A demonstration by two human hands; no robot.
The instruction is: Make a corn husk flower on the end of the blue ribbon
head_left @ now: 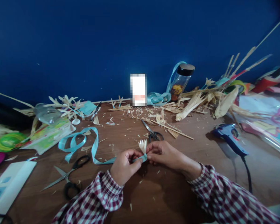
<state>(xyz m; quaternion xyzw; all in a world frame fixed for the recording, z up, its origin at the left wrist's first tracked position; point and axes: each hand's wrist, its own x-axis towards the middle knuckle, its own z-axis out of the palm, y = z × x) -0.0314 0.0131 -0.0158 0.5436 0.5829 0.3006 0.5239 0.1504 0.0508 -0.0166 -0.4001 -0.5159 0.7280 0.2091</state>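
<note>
A small corn husk flower stands upright between my hands, its pale petals pointing up. Light blue ribbon wraps round its base, and the long tail curls away to the left over the table. My left hand pinches the ribbon close to the wrapped base. Thumb and fingers of my right hand are closed at the right side of the flower's base; the fingertips partly hide what they grip. Just behind my right hand lies a small pair of scissors with dark handles.
Larger open scissors lie at left. A blue glue gun with a cord rests at right. Husk scraps litter the brown table. At the back stand a tilted jar, a ribbon coil and a bright pixelated panel.
</note>
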